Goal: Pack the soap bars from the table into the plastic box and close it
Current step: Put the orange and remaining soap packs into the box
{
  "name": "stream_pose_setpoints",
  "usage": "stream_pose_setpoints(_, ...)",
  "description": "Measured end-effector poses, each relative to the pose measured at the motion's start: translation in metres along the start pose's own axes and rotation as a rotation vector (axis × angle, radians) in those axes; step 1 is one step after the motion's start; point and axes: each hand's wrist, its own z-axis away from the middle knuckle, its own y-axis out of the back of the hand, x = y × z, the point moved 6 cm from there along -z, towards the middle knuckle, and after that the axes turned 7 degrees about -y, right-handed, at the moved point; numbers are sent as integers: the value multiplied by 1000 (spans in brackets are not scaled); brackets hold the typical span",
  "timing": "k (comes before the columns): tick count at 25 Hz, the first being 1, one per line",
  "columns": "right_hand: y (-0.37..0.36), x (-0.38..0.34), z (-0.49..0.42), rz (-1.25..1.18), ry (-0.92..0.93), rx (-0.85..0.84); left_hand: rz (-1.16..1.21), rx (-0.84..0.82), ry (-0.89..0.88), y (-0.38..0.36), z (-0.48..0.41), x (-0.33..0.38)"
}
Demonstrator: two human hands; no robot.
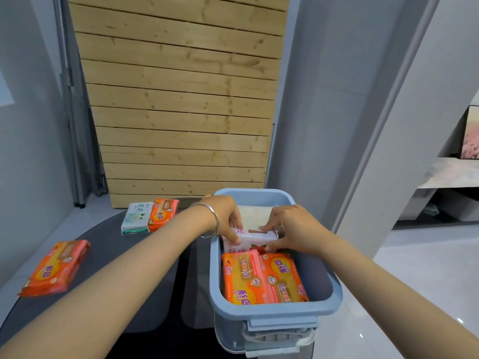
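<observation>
A blue-rimmed plastic box (274, 310) stands open at the right of the dark table (134, 255). Two orange soap packs (261, 277) lie side by side in its near half. Both hands hold a white-and-pink soap pack (255, 239) inside the box, just behind the orange ones. My left hand (224, 213) grips its left end and my right hand (290, 229) its right end. A pale wrapped item (252, 216) lies at the box's far end. On the table lie an orange soap pack (55, 268) at left and a white-green pack (136, 217) beside another orange pack (163, 213) farther back.
A wooden slat panel (181, 99) leans against the wall behind the table. A latch handle (280, 335) sits on the box's near wall. No lid is in view. A white pillar (388, 125) stands to the right, with glossy floor beyond.
</observation>
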Motion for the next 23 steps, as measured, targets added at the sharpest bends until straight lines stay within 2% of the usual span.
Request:
stream_pose_setpoints(3, 1, -1, -3, 79, 3, -20, 6, -29, 4, 0, -5, 3)
stream_pose_setpoints(6, 2, 4, 1, -32, -22, -96, -30, 6, -20, 1, -2, 0)
stream_pose_setpoints(8, 3, 6, 3, -169, -55, -106, 53, 92, -49, 3, 5, -12)
stream_pose_setpoints(10, 9, 3, 2, -367, -91, -64, 265, 241, -60, 10, 19, -36)
stream_pose_setpoints(13, 14, -19, -12, -572, -79, -19, 383, 410, 32, 13, 46, -91)
stream_pose_setpoints(17, 8, -74, -47, -603, -20, -5, 546, 471, 290, -21, 92, -174)
stream_pose_setpoints(18, 5, -88, -56, -586, -1, -16, 525, 474, 378, -30, 104, -196)
stream_pose_setpoints(21, -10, -121, -78, -488, 52, -54, 203, 406, 755, -60, 149, -254)
stream_pose_setpoints(23, -22, -129, -82, -427, 46, -59, 185, 368, 1022, -87, 181, -278)
